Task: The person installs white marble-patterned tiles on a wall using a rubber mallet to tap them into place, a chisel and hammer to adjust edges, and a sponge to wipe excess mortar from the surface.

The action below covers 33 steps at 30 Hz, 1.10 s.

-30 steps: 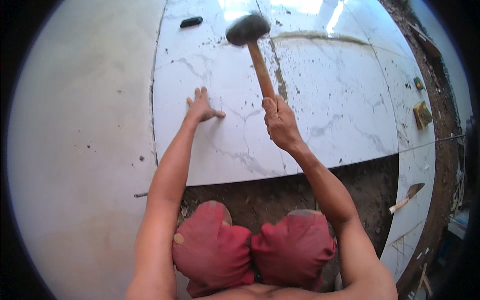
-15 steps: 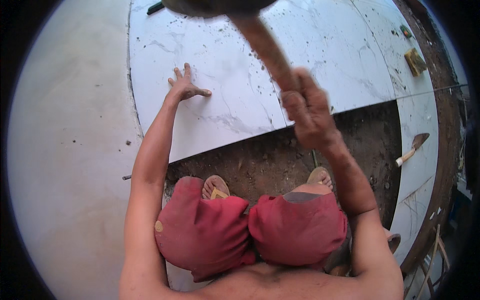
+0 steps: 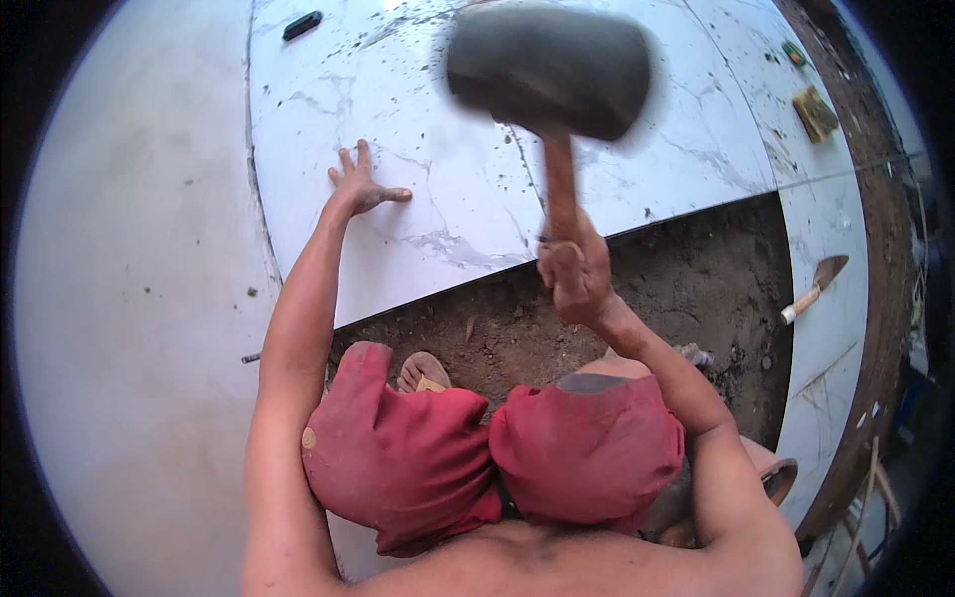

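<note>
My right hand [image 3: 577, 274] is wrapped round the wooden handle of a rubber mallet [image 3: 549, 72]. Its big black head is raised over the tiles and slightly smeared by motion. Fingers spread, my left hand [image 3: 364, 185] rests on a white marble-patterned floor tile [image 3: 428, 224], close to that tile's left side. Dark crumbs lie scattered over the tile surface. Between my knees and the tile's near edge runs a bare strip of brown soil [image 3: 507, 318], where my sandalled foot shows.
A trowel [image 3: 818, 289] and a yellowish sponge block [image 3: 816, 114] lie on the tiles at the right. Far left sits a small black object [image 3: 302, 25]. Pale smooth floor [image 3: 139, 298] spreads along the left. Wooden sticks [image 3: 863, 507] stand at the lower right.
The mallet's head has come down into fuller view, and my right hand has shifted left and nearer to me. My left hand stays spread on the tile.
</note>
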Motion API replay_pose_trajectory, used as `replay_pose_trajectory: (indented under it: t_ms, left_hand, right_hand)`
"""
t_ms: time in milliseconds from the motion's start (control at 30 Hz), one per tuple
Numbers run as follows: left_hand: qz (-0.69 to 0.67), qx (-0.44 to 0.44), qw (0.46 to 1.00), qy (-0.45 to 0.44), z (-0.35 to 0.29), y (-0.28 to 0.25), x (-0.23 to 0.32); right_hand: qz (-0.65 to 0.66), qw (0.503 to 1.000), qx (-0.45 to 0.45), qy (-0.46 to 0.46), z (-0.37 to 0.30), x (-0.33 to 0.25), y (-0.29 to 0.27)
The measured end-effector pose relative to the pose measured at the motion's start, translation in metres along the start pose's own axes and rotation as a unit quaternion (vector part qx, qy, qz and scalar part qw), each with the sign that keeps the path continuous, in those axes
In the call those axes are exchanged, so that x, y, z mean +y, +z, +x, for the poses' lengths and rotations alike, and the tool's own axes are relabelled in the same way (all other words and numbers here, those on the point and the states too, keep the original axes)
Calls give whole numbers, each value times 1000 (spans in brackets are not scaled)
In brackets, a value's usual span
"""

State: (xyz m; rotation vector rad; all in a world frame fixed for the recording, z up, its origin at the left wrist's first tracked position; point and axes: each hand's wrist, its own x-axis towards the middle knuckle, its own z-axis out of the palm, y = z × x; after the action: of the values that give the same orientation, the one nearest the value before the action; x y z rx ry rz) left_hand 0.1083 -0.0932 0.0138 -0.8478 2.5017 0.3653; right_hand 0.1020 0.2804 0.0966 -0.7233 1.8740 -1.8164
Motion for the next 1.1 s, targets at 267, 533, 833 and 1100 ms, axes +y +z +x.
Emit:
replay_pose_trajectory:
  t_ms: [267,533,833,1100]
  left_hand:
    - [27,10,1000,-10,5,-7,-30]
    - [-17,-22,999,-31,7,-14,15]
    - [10,-3,1000,-15,8,-17,24]
    - [4,-17,997,-77,43,-53,-24]
  right_hand:
    - [-41,989,-78,119,15,-14,2]
    - [-168,973,-83,134,-2,35,-23]
    - [-219,960,-97,145,1,41,-17]
    - [212,956,64,-194,145,-75,37]
